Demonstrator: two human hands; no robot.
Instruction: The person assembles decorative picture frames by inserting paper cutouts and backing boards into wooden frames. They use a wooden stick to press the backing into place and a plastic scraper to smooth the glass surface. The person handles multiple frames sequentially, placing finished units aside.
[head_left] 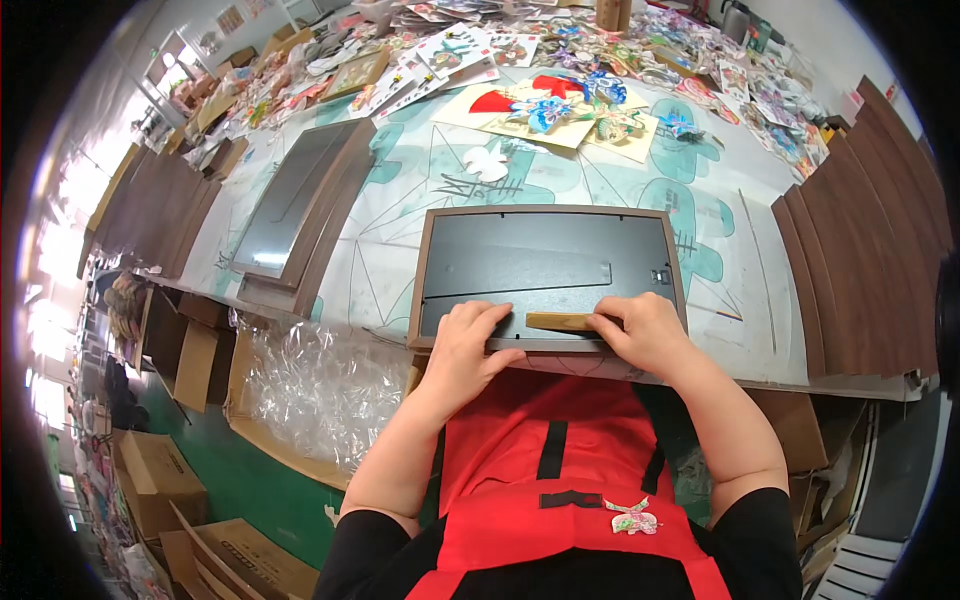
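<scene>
A brown picture frame (545, 275) lies face down just below the centre of the frame, its dark backing board up, at the near edge of a table (620, 185) covered with a pale sheet printed in teal shapes. A small flat wooden block (558, 321) rests on the backing near the lower rail of the frame. The right hand (640, 330) is clamped on the right end of that block, fingers curled over it. The left hand (468, 335) lies on the lower rail and backing just left of the block, fingers bent and pressing down, holding nothing that can be seen. Left of centre a stack of more frames (300, 200) lies face down, and along the right edge a row of brown frames (860, 250) stands overlapping. Colourful paper cut-outs (570, 110) on yellow sheets crowd the top. Lower left, below the table, clear plastic wrap (310, 385) fills a cardboard box (160, 480) area on a green floor
</scene>
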